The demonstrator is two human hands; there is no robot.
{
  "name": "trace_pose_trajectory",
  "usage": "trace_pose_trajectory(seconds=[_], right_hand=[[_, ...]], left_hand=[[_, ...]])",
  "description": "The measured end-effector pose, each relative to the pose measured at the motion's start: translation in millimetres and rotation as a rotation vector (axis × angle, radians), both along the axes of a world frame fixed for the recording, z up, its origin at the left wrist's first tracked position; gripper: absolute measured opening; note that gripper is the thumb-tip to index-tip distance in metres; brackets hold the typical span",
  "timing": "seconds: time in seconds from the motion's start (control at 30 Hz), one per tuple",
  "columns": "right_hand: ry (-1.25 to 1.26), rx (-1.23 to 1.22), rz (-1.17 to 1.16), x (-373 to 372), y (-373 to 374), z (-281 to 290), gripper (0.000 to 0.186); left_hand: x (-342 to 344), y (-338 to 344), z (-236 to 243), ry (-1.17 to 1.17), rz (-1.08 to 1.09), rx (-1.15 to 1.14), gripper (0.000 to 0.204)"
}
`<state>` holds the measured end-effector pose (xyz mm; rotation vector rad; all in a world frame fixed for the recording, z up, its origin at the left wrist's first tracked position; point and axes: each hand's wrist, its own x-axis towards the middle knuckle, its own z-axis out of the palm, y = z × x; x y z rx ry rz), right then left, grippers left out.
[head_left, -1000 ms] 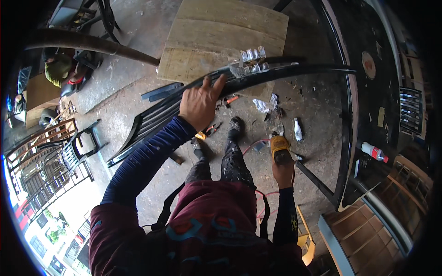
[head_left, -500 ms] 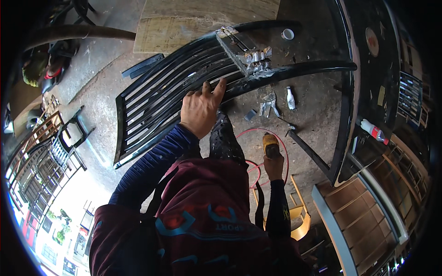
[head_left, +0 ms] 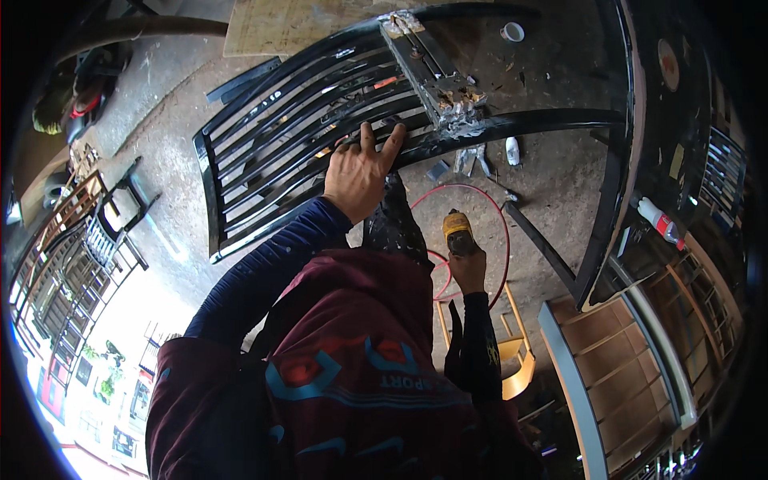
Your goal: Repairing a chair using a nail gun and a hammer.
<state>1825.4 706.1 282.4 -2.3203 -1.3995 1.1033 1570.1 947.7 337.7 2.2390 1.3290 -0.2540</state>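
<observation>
A black slatted wooden furniture frame [head_left: 264, 172] lies across the floor in front of me. My left hand [head_left: 358, 180] rests palm down on its near rail, with fingers stretched and apart. Where the slats meet a curved black rail [head_left: 552, 120], a short cross board [head_left: 432, 76] carries rough, whitish, flaking patches. My right hand [head_left: 470, 270] is wrapped around a yellow and black power tool [head_left: 457, 228], which looks like a cordless drill. The tool is held low, apart from the frame, and its tip is hard to make out.
A red hose [head_left: 506, 240] loops on the floor below the drill. A white bottle [head_left: 512, 152] and a white cup [head_left: 512, 32] are beyond it. At right stand a large dark panel [head_left: 628, 160], a red-capped bottle [head_left: 661, 222] and a drawer-like wooden box [head_left: 612, 384]. Chair frames [head_left: 96, 240] crowd the left.
The slatted frame sits higher and slightly turned in view. My left hand stays on its rail, fingers a little more spread. The drill in my right hand has shifted slightly left and up.
</observation>
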Motion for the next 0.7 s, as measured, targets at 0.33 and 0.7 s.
trace_pose_trajectory(seconds=[0.33,0.7], right_hand=[[-0.019,-0.009,0.143,10.2,-18.8,-5.1,0.013],[0.037,0.117,0.046,-5.0,-16.4,4.5,0.018]], left_hand=[[2.4,-12.4,-22.5,-0.001,-0.037,-0.009,0.082],[-0.4,26.1,0.3,-0.216,0.214,0.083,0.081]])
